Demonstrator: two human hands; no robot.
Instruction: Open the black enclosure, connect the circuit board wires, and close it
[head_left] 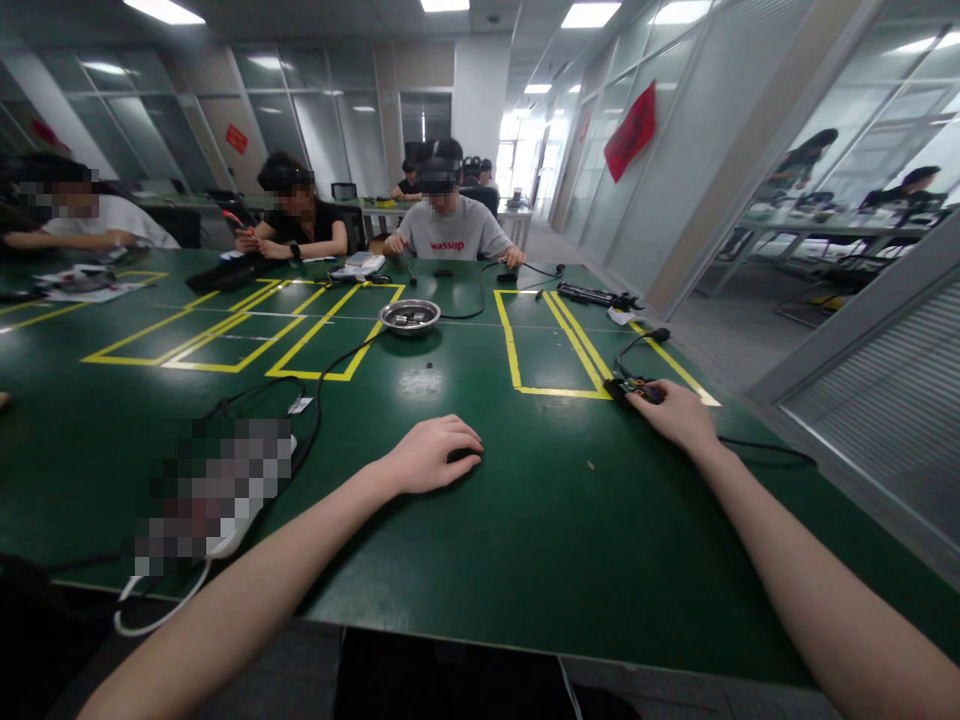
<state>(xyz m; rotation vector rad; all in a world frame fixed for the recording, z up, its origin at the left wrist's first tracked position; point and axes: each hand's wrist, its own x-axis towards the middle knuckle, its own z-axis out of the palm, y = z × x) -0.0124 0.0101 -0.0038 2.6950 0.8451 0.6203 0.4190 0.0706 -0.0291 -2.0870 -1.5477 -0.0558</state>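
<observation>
My left hand (439,455) rests palm down on the green table, fingers loosely bent with a gap between thumb and forefinger, and nothing shows in it. Further off to the right, my right hand (679,412) grips a small black device with exposed, multicoloured electronic parts (636,388). It sits low at the table surface, by the corner of a yellow tape outline. My fingers cover its right part. Just behind the device, a black cable with a plug-like end (658,336) lies on the table.
A metal bowl (410,318) with small metal pieces stands mid-table. Yellow tape outlines (562,392) mark the green table (480,570). A pixelated object on a white power strip (232,530) lies left with cables. Co-workers sit opposite; one person (450,225) faces me. A black tripod-like item (596,297) lies right.
</observation>
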